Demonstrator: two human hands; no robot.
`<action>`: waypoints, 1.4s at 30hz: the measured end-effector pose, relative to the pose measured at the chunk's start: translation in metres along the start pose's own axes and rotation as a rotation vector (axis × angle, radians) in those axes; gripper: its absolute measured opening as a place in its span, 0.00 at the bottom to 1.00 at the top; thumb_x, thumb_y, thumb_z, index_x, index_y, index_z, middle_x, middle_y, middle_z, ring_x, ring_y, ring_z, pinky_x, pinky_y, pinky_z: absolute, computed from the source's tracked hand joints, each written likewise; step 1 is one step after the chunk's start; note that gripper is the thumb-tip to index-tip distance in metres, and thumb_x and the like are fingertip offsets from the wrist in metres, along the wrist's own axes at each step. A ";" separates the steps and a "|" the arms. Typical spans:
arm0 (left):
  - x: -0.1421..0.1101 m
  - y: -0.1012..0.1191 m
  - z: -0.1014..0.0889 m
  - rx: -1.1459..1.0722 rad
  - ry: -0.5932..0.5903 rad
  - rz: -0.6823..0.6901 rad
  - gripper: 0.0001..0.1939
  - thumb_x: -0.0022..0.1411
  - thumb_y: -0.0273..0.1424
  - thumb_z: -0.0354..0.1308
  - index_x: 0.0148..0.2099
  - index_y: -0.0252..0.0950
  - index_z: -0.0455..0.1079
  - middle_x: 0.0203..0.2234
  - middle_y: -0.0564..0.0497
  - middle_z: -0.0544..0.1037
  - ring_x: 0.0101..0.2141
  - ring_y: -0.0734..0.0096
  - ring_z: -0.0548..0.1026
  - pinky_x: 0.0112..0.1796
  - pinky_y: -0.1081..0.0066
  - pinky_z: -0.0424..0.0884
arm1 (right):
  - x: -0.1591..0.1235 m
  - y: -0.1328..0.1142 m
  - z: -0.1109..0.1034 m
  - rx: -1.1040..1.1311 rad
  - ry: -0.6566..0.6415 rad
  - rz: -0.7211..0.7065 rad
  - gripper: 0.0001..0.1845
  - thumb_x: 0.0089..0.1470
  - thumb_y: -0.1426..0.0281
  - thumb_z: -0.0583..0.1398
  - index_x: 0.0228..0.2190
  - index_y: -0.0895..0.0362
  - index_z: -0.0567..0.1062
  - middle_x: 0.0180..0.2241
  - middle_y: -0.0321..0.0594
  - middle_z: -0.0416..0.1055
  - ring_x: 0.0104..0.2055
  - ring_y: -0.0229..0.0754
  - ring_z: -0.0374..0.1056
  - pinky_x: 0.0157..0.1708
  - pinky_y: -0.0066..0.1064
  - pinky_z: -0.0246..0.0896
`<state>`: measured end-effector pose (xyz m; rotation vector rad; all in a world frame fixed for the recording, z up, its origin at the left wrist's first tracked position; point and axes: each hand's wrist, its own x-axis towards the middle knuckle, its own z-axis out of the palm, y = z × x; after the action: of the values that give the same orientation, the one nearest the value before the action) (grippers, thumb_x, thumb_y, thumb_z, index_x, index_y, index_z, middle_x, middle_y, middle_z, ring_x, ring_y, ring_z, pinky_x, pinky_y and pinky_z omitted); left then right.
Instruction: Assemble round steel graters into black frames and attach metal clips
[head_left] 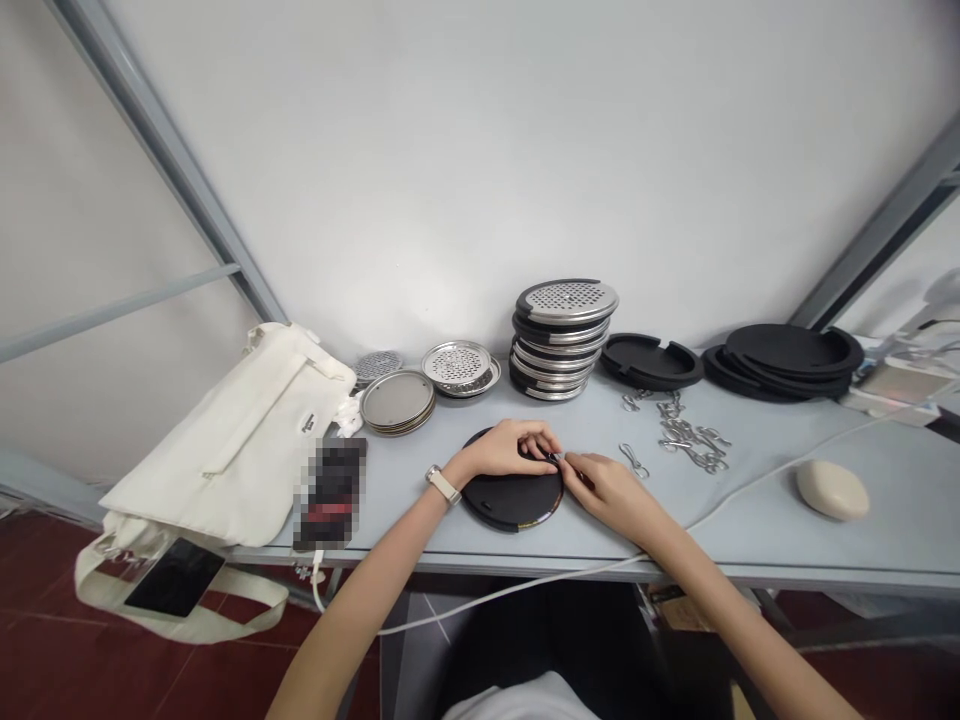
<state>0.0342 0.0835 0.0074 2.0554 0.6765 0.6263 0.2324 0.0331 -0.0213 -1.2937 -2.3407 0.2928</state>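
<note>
A black round disc [510,503] lies flat on the table in front of me, with a small hole or stub on its left part. My left hand [514,448], wearing a pale-banded watch, reaches over the disc's upper side, its fingers curled and gripping near the right rim. At that same rim, my right hand [604,487] pinches with thumb and forefinger. A tiny shiny bit shows between the fingertips, too small to name. Beyond the right hand lie a loose metal snap hook [634,461] and a heap of such hooks [694,445].
Behind stand a tall stack of perforated metal discs in black rims [566,345], plain metal discs [397,400] and black ring-edged trays [795,360]. A white bag [225,450] and a phone [334,500] are left. A cream rounded object [832,490] and white cable [750,485] lie right.
</note>
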 end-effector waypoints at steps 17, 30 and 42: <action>0.001 0.000 0.000 0.002 -0.015 -0.023 0.13 0.53 0.28 0.63 0.43 0.32 0.71 0.34 0.48 0.77 0.35 0.74 0.73 0.38 0.74 0.68 | 0.001 0.002 0.001 0.003 0.050 0.007 0.18 0.63 0.66 0.45 0.26 0.55 0.66 0.23 0.40 0.69 0.24 0.39 0.63 0.27 0.29 0.53; 0.000 -0.001 0.000 0.066 -0.006 0.042 0.12 0.55 0.29 0.61 0.43 0.33 0.71 0.33 0.50 0.75 0.34 0.75 0.72 0.37 0.75 0.67 | 0.001 0.003 0.001 0.044 -0.040 -0.009 0.20 0.64 0.66 0.43 0.29 0.57 0.70 0.26 0.42 0.72 0.29 0.41 0.67 0.31 0.30 0.57; 0.000 0.002 -0.001 0.042 -0.027 0.004 0.13 0.56 0.31 0.61 0.44 0.33 0.71 0.35 0.49 0.76 0.34 0.74 0.73 0.38 0.75 0.67 | 0.001 0.001 0.001 0.055 -0.022 -0.004 0.19 0.63 0.66 0.44 0.28 0.57 0.70 0.26 0.42 0.72 0.27 0.41 0.66 0.29 0.30 0.56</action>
<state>0.0346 0.0830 0.0096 2.1013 0.6748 0.5901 0.2321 0.0349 -0.0222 -1.2652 -2.3365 0.3694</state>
